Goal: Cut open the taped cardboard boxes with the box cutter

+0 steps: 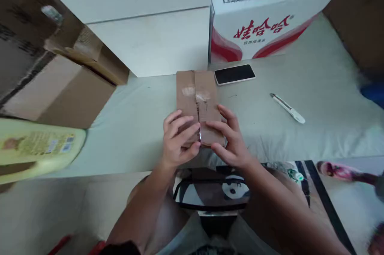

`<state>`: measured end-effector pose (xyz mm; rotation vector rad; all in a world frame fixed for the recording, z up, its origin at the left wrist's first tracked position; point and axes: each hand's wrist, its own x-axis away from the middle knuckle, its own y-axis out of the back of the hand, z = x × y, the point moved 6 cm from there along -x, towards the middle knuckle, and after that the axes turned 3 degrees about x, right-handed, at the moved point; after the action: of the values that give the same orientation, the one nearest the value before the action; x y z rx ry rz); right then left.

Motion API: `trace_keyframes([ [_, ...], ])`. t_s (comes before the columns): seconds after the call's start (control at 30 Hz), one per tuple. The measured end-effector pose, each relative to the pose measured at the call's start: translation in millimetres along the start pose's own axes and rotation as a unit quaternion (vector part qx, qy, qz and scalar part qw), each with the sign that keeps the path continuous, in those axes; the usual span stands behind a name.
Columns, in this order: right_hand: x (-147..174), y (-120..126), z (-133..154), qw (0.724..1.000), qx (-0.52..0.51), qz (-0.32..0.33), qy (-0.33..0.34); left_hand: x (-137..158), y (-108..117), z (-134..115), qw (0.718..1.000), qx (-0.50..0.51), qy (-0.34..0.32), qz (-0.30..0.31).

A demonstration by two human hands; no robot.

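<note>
A small flat brown cardboard box (187, 97) lies on the pale green cloth in front of me, a seam running down its middle with bits of clear tape on it. My left hand (179, 139) grips its near left side, thumb and fingertips close to the seam. On the near right side, my right hand (231, 137) holds the box, its fingers over the top and edge. The seam looks slightly parted at the near end, where something shiny shows. What is inside is hidden.
Beyond the box lie a phone (235, 74) and a white utility knife (287, 108). White cartons with red lettering (261, 31) stand behind. Brown boxes (63, 91) and a yellow bottle (42, 147) are at left. Another person's foot (337, 170) shows at right.
</note>
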<state>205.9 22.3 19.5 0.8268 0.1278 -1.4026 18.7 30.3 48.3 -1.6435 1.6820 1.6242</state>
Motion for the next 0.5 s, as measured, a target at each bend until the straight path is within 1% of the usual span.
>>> trace_keyframes([
  [0.17,0.8,1.2,-1.4,1.0,0.011,-0.01,-0.008,1.1,-5.1,-3.7,0.999,0.027,0.014,0.033],
  [0.27,1.0,2.7,-0.8,1.0,-0.002,0.004,-0.002,-0.1,-5.8,-4.9,0.999,0.031,0.014,0.025],
  [0.33,-0.3,9.7,-7.0,1.0,-0.003,0.003,-0.007,-0.6,-6.1,-4.7,0.999,0.034,0.017,0.014],
  [0.37,-1.4,17.0,-14.7,1.0,0.014,-0.012,-0.022,-0.7,-6.5,-4.4,0.999,0.036,0.02,0.009],
  [0.43,-3.7,39.3,-39.0,0.99,0.094,-0.063,-0.082,-0.4,-7.1,-4.2,0.999,0.04,0.024,0.003],
  [0.47,-4.0,53.5,-54.3,0.976,0.153,-0.093,-0.124,-0.1,-7.1,-4.3,0.999,0.043,0.024,-0.001],
  [0.5,-3.5,68.0,-69.9,0.955,0.216,-0.115,-0.169,0.2,-7.1,-4.5,0.999,0.043,0.023,-0.004],
])
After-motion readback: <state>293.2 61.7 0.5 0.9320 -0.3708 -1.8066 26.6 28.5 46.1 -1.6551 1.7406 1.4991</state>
